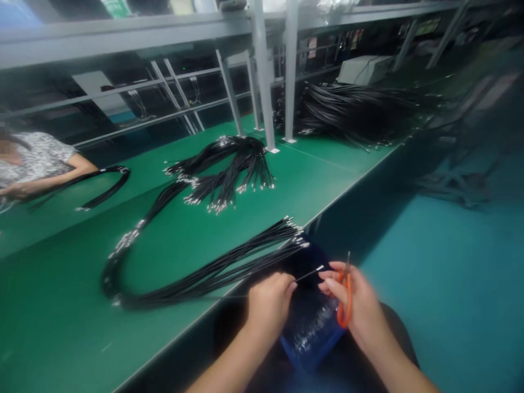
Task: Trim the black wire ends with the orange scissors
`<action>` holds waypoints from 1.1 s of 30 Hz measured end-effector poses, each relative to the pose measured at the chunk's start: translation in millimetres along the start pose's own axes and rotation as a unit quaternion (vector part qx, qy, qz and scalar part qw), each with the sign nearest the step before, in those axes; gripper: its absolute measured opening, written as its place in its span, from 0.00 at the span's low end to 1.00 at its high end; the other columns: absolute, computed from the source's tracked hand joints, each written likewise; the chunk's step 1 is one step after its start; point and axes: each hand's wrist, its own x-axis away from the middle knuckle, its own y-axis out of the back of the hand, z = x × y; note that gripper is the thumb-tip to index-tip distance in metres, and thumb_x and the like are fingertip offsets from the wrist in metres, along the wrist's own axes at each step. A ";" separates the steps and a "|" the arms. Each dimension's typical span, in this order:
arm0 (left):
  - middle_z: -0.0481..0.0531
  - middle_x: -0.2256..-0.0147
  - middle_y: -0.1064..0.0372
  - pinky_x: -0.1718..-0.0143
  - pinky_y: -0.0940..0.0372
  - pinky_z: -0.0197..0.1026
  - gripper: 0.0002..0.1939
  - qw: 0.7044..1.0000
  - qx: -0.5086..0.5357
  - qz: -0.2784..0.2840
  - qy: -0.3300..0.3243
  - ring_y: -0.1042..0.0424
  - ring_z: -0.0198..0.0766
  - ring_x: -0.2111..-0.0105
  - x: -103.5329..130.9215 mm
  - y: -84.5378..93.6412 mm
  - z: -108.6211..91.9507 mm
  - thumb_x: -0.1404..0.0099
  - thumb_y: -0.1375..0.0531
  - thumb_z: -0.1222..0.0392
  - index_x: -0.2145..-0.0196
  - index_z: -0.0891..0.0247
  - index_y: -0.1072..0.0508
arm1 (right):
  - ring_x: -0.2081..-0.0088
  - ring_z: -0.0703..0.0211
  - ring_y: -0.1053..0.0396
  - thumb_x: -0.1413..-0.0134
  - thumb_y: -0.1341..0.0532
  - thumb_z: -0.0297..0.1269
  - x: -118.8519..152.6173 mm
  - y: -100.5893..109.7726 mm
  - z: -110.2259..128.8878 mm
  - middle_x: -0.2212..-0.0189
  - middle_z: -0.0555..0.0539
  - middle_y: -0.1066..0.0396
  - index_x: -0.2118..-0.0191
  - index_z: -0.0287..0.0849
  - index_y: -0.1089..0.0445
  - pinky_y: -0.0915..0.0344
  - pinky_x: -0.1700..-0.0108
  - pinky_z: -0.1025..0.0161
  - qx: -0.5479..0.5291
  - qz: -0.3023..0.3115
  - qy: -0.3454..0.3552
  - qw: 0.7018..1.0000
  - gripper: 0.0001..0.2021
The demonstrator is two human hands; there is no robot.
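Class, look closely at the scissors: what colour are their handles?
The scissors' handles are orange, seen best in the head view, the only one here.

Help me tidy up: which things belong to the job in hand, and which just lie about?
Apparently in use:
black cable in left hand;
orange-handled tool in right hand;
looped cable bundle;
blue container.

Apparently lying about:
bunched cables by posts;
large cable pile;
pale box.

One held cable (310, 274), one orange tool (349, 300) (one coworker (39, 155))
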 end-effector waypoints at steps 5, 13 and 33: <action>0.49 0.68 0.27 0.68 0.36 0.36 0.10 0.998 0.054 0.021 0.010 0.28 0.38 0.68 -4.0 1.3 -19.0 0.34 0.48 0.62 0.64 0.57 0.27 | 0.72 0.63 0.28 0.55 0.32 0.35 0.1 -9.5 6.5 0.71 0.54 0.30 0.58 0.43 0.37 0.32 0.66 0.64 -0.075 0.005 0.004 0.997 0.19; 0.48 0.67 0.30 0.67 0.37 0.36 0.07 0.986 0.168 0.007 0.004 0.31 0.35 0.68 -18.2 7.0 -37.7 0.36 0.46 0.65 0.65 0.57 0.29 | 0.73 0.65 0.30 0.55 0.33 0.35 4.4 -23.8 21.7 0.74 0.57 0.32 0.60 0.45 0.37 0.33 0.66 0.66 -0.079 -0.007 0.043 0.996 0.16; 0.47 0.75 0.33 0.74 0.43 0.35 0.06 0.960 0.271 0.010 0.076 0.34 0.35 0.74 -9.0 19.6 -39.8 0.40 0.41 0.64 0.75 0.62 0.30 | 0.72 0.66 0.32 0.53 0.33 0.31 18.0 -31.9 24.1 0.74 0.56 0.29 0.60 0.47 0.36 0.36 0.68 0.69 -0.084 -0.005 0.061 0.995 0.15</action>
